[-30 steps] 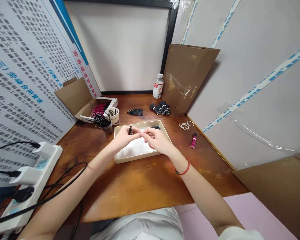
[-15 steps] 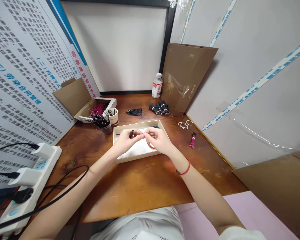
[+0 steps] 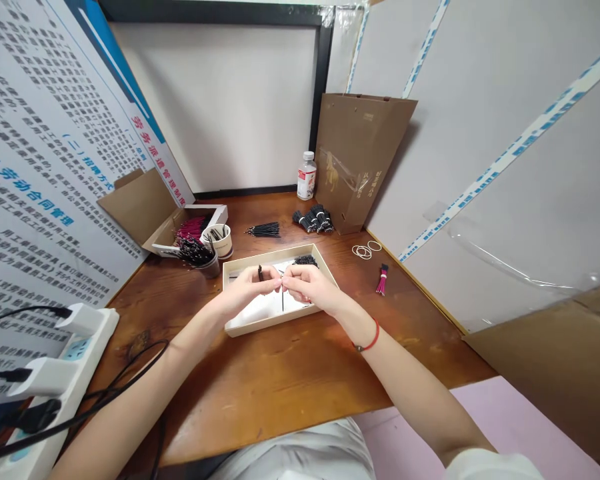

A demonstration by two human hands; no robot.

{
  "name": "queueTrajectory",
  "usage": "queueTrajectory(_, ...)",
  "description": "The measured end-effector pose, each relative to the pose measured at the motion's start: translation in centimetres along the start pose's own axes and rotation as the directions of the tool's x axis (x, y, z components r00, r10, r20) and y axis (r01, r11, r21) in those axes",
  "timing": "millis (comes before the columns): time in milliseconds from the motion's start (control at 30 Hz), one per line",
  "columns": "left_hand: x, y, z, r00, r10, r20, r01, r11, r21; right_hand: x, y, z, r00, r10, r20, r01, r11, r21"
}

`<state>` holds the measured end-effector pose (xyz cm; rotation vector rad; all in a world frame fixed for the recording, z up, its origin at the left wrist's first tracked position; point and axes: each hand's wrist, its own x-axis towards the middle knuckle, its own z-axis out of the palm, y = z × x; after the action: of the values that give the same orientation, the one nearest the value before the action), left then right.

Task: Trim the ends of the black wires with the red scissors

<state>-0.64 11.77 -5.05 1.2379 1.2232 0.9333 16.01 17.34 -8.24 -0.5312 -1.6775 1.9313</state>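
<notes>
Over a shallow cream box (image 3: 260, 327) both hands meet at the fingertips. My left hand (image 3: 247, 288) is closed in a pinch, with a short black piece (image 3: 261, 273) sticking up between its fingers. My right hand (image 3: 311, 287) is pinched too, its thumb and finger against the left fingertips. A thin black wire (image 3: 283, 301) hangs down from where they meet; its upper end is hidden. Behind the right hand, a heap of short black wires (image 3: 305, 260) lies in the box. I wear a red bracelet (image 3: 370, 340) on the right wrist.
Cups of wires (image 3: 209, 268) and an open carton (image 3: 153, 248) stand at left. Loose black wires (image 3: 264, 230), banded black bundles (image 3: 314, 219), a bottle (image 3: 307, 177) and a paper bag (image 3: 363, 160) are behind. Rubber bands (image 3: 363, 252) and a pink-and-black bundle (image 3: 382, 280) lie right. A power strip (image 3: 87, 380) sits left.
A black wire now hangs below the joined fingertips, where a red strand showed by the right hand before. Both hands stay pinched together. The view has shifted slightly.
</notes>
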Motion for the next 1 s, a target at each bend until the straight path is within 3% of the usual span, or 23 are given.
queueTrajectory(167, 0.5, -0.8, 0.7, 0.999, -0.043, 0.02, 0.046, 0.983, -0.18, -0.3, -0.4, 1.0, 0.996, 0.063, -0.062, -0.051, 0.983, 0.176)
queueTrajectory(333, 0.9, -0.8, 1.5, 0.997, -0.073, 0.025, 0.077, 0.966, -0.248, -0.5, -0.3, 1.6, 0.987, 0.101, -0.128, -0.067, 0.967, 0.246)
queueTrajectory(500, 0.6, -0.6, 1.3, 0.997, -0.079, -0.022, 0.074, 0.977, -0.201, -0.8, -1.5, -0.9, 0.953, 0.038, -0.3, 0.025, 0.979, 0.201)
queueTrajectory(600, 0.2, -0.5, 0.6, 0.996, -0.061, -0.062, 0.054, 0.993, -0.101, -1.0, -2.4, -3.7, 0.879, -0.056, -0.473, 0.112, 0.989, 0.092)
queueTrajectory(667, 0.1, -0.2, 0.2, 0.997, -0.04, -0.069, 0.04, 0.999, 0.007, -1.0, -2.3, -4.8, 0.85, -0.086, -0.52, 0.093, 0.996, -0.012)
queueTrajectory(833, 0.4, 1.0, -0.1, 0.988, 0.083, -0.132, -0.031, 0.933, 0.359, -0.2, -0.4, -4.5, 0.812, -0.153, -0.563, -0.033, 0.951, -0.307)
queueTrajectory(933, 0.3, 1.2, 0.0, 0.966, 0.192, -0.172, -0.074, 0.844, 0.531, 0.2, -0.1, -3.8, 0.818, -0.183, -0.546, -0.064, 0.913, -0.403)
queueTrajectory(1000, 0.1, 1.1, 0.2, 0.953, 0.258, -0.157, -0.109, 0.78, 0.616, 0.2, -0.2, -3.2, 0.853, -0.155, -0.498, -0.082, 0.903, -0.422)
